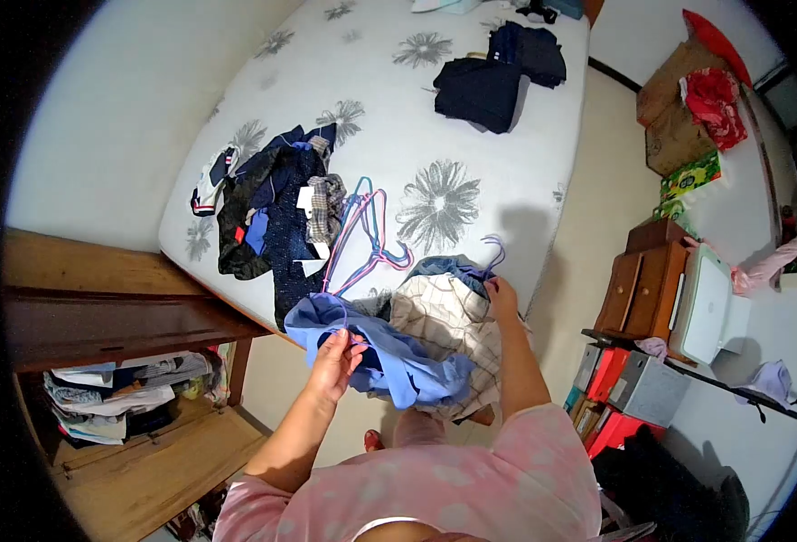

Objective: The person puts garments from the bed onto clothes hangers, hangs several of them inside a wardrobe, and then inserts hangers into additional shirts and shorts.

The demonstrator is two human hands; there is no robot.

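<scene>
My left hand [333,363] pinches a thin hanger [344,316] at the neck of a blue shirt [398,357], which hangs down in front of me. My right hand [504,301] is closed on the upper edge of a cream checked shirt [444,312] at the bed's near edge. Beside those fingers, a denim garment [444,265] and a purple hanger hook [496,251] show; which layers the fingers grip is partly hidden. Pink and blue hangers [371,239] lie on the mattress just beyond the blue shirt.
A heap of dark clothes [276,208] lies on the left of the flowered mattress [389,135]. Folded dark clothes [480,93] rest at the far right. An open wooden cabinet [145,452] with clothes stands left; drawers [642,289] and binders [633,388] stand right.
</scene>
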